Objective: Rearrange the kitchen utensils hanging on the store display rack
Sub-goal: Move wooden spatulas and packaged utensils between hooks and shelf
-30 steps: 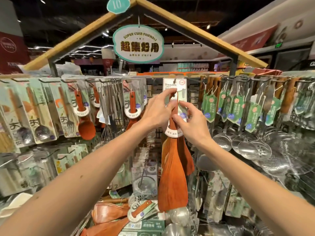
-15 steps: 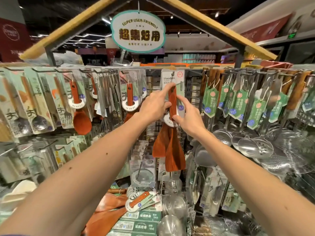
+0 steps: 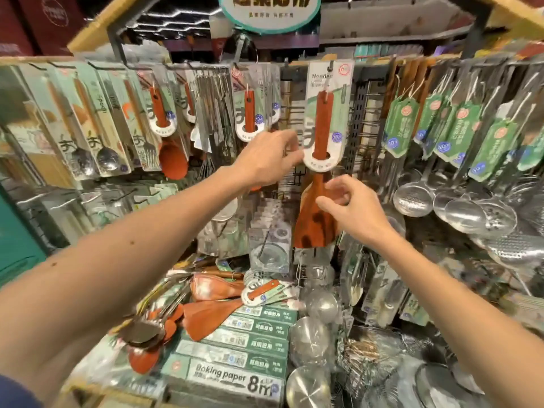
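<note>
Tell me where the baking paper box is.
Head view, bottom centre: the baking paper box lies below the loose wooden spatulas, left of the steel bowls.

Two hands: left hand [image 3: 266, 159], right hand [image 3: 353, 209]; one sign [image 3: 269, 13].

both arms reach forward; left hand [image 3: 266, 159] and right hand [image 3: 354, 209] raised, fingers loosely curled, seemingly gripping nothing.

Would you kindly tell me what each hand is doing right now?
Left hand: open, fingertips beside the wooden turner.
Right hand: loosely curled before its blade; grip cannot be told.
</note>
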A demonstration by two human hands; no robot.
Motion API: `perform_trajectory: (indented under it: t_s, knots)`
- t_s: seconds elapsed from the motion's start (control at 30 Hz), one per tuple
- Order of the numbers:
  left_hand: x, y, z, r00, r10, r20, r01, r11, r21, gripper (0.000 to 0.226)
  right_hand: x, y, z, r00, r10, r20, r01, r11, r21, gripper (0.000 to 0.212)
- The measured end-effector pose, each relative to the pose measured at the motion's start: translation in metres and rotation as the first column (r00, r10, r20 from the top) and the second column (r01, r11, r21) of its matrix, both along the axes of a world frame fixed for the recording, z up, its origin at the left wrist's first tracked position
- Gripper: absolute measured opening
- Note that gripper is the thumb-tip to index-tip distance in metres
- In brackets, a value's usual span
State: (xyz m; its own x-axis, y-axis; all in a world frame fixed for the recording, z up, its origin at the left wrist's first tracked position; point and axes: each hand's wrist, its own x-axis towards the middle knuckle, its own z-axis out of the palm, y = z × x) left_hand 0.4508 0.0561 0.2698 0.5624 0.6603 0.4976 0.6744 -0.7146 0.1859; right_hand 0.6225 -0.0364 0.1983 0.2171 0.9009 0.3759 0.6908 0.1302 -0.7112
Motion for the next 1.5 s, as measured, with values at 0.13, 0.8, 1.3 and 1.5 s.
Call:
perform_trajectory:
  t_s: [0.13,0.8,1.3,1.5]
  knots:
    - [-0.052,-0.044,-0.052,0.995,0.054,-0.084,-0.064,0.990,-0.122,0.042,-0.033,-0.044,-0.074,0.971,0.090,-0.222,-0.125,0.981,-0.146,0.034]
    - [-0.257,-0.003,-0.375,0.970,0.173,-0.169,-0.238,0.562,-0.793,0.026,-0.224,-0.003,-0.301,0.762,-0.369,-0.533,-0.160,0.689,-0.707,0.018]
    - [-0.222,0.131,-0.449,0.874,-0.040,-0.484,-0.309,0.724,-0.617,0.091,-0.273,0.141,-0.378,0.490,-0.702,-0.517,0.111,0.638,-0.762,0.032]
    - [-0.212,0.122,-0.469,0.942,-0.082,-0.325,-0.212,0.606,-0.767,0.071,-0.273,0.146,-0.392,0.446,-0.711,-0.544,0.143,0.656,-0.741,0.016]
